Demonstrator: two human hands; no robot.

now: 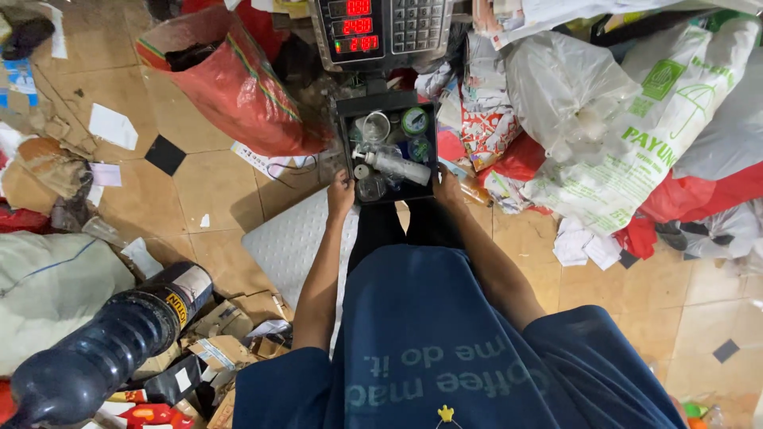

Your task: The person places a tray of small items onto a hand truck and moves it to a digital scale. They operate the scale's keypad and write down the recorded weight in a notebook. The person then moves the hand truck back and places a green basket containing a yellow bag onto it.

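Head view is showing me both hands gripping a black crate (346, 135) on the scale platform (290, 238): my left hand (341, 193) is closing on its near left corner, my right hand (447, 189) on the near right. I'm judging it light but rattly, its rigid rim the best hold. I'm counting one white bottle (397, 167) and roughly three clear cups (375, 125) inside, under one scale display (380, 32).
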